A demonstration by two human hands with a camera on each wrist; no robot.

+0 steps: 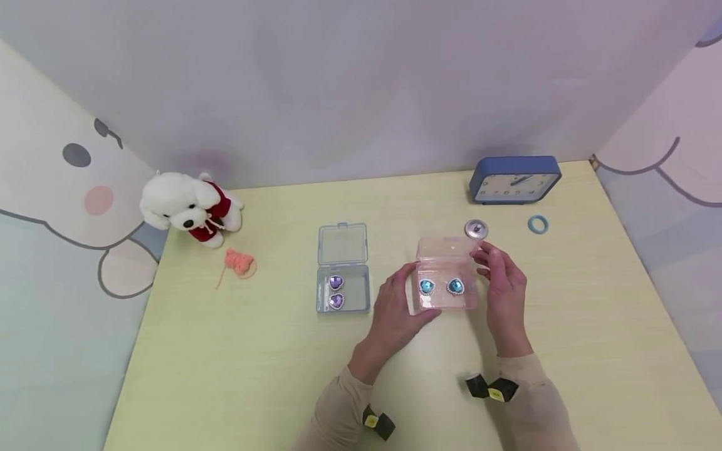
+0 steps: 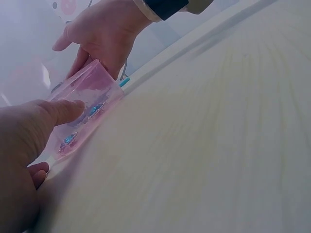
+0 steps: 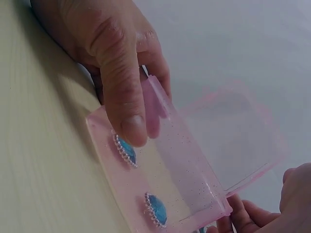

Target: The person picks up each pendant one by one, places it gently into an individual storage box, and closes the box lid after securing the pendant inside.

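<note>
A clear pink hinged box (image 1: 445,302) lies with its lid (image 1: 445,248) folded back, away from the person. Inside sit two blue heart-shaped gem ornaments (image 1: 455,286) with beaded rims, also visible in the right wrist view as a blue gem ornament (image 3: 156,209). My left hand (image 1: 393,313) grips the box's left end, thumb along the front wall and fingers behind. At the lid's right edge, by the hinge corner, my right hand (image 1: 504,288) has its fingertips right at the plastic, thumb apart in the left wrist view. Left of them stands an opened clear blue-grey box (image 1: 358,294) holding two purple heart-shaped gems (image 1: 336,301).
Behind the pink box are a round silver lid-like piece (image 1: 476,229), a blue ring (image 1: 538,224) and a blue clock (image 1: 516,181). A white plush dog (image 1: 192,207) sits at the back left, with a small orange yarn bundle (image 1: 239,262) before it. Walls border the table (image 1: 254,376).
</note>
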